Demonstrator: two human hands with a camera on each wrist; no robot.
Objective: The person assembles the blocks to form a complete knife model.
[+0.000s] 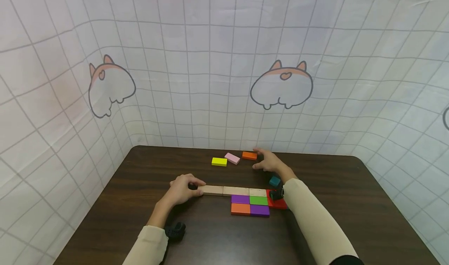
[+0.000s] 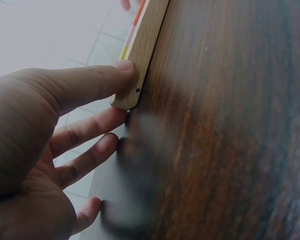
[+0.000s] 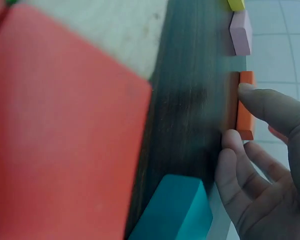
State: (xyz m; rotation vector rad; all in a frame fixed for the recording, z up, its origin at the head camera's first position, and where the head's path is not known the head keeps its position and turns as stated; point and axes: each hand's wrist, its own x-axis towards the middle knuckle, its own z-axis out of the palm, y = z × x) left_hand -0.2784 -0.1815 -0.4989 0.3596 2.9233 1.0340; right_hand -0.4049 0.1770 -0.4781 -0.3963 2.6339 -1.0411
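Note:
At the left end of a row of plain wooden blocks, my left hand (image 1: 182,189) pinches the end wooden block (image 1: 212,190) between thumb and index finger. The left wrist view shows the thumb on the side of this wooden block (image 2: 149,42) and the other fingers low by the table. My right hand (image 1: 271,163) reaches to the back, beside an orange block (image 1: 249,156). Its fingers are spread, with the index finger behind the block's right end and the thumb in front. In the right wrist view the thumb overlaps the orange block (image 3: 245,112).
Purple (image 1: 240,199), green (image 1: 258,200) and orange (image 1: 240,209) blocks lie against the wooden row. A red block (image 1: 278,204) adjoins its right end, partly under my right wrist. A teal block (image 1: 274,181) sits behind. Pink (image 1: 232,158) and yellow (image 1: 219,162) blocks lie at the back.

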